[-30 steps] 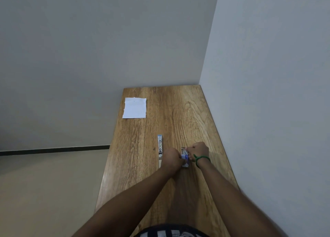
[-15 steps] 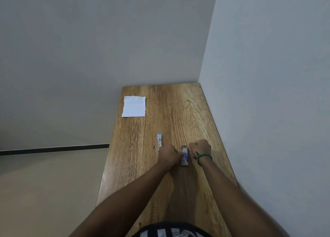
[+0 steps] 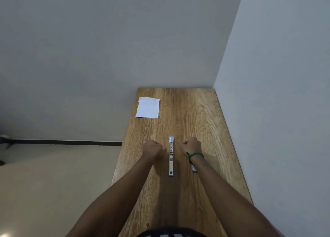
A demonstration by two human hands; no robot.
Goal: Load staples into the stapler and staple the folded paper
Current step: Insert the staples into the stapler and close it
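Fingers (image 3: 157,143) now fisted apart, stapler (image 3: 171,156) fully uncovered between

Nothing here can be read. The folded paper (image 3: 147,107) carries a few faint specks, perhaps print, too small to make out; the stapler (image 3: 171,156) shows no legible brand.

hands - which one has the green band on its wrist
The right hand, closed in a fist to the right of the opened-flat silver stapler, wears the green wristband. The left hand has a bare wrist.
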